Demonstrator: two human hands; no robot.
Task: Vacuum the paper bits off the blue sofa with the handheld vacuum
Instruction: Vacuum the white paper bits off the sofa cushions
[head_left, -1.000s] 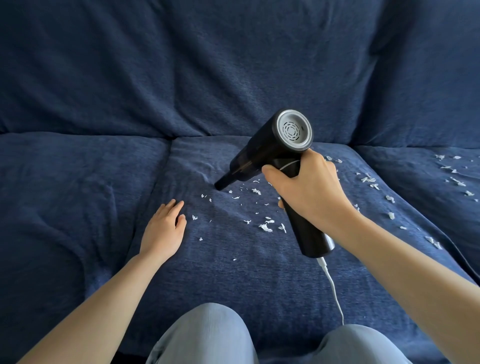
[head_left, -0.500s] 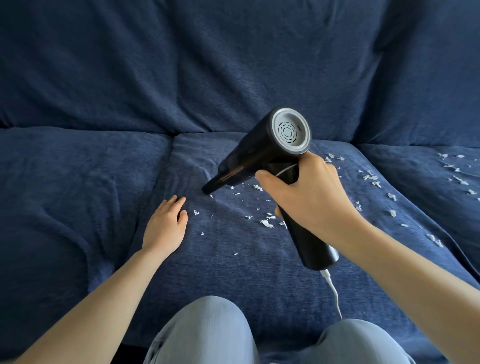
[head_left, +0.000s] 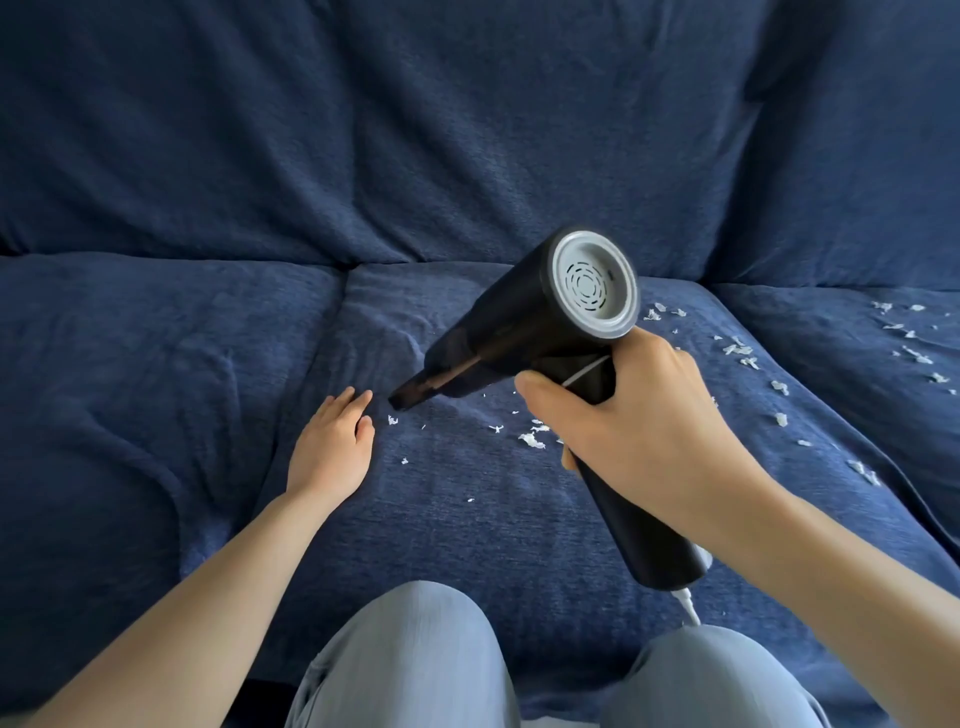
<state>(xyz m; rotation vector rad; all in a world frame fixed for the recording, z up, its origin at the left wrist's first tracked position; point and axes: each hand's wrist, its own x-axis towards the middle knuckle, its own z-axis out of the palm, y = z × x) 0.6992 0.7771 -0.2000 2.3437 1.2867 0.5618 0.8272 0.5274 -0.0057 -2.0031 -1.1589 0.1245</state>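
Observation:
My right hand (head_left: 636, 421) grips the handle of a black handheld vacuum (head_left: 524, 322) with a grey rear vent. Its narrow nozzle points down and left, its tip just above the middle seat cushion of the blue sofa (head_left: 467, 530), close to my left fingertips. My left hand (head_left: 332, 447) rests flat on that cushion, fingers straight. White paper bits (head_left: 532, 440) lie scattered under and right of the vacuum, with more paper bits (head_left: 740, 351) on the cushion's right side and on the right-hand cushion (head_left: 904, 353).
A white cord (head_left: 687, 605) hangs from the bottom of the vacuum handle. My knees in light grey trousers (head_left: 415, 660) are at the bottom edge, against the sofa front. The left cushion (head_left: 130, 389) shows no bits.
The vacuum nozzle has swept leftward across the middle cushion toward my left hand. Fewer paper bits lie where it passed. My left hand has stayed in place.

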